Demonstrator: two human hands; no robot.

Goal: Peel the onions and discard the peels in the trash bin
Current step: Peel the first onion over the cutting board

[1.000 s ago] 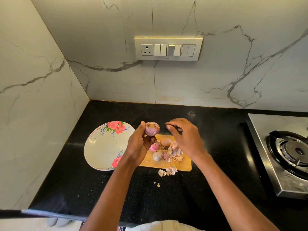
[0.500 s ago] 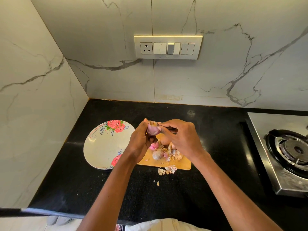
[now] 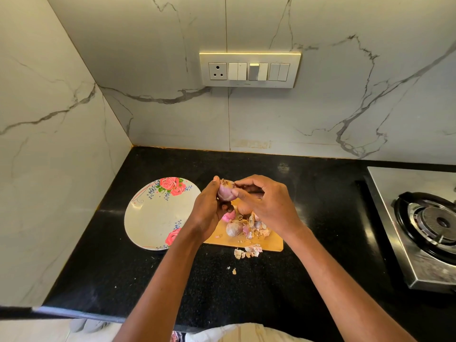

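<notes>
Onion (image 3: 225, 192) in curled left-hand fingers (image 3: 214, 193), right-hand fingers (image 3: 243, 185) pinching its top, above cutting board (image 3: 271, 243).

A home kitchen is indicated by a black countertop (image 3: 320, 193), marble-tiled walls (image 3: 148, 70) and a gas stove (image 3: 424, 225).

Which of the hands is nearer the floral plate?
Left. The left hand holds an onion just past the floral plate rim; the right hand sits farther off, over the cutting board.
</notes>
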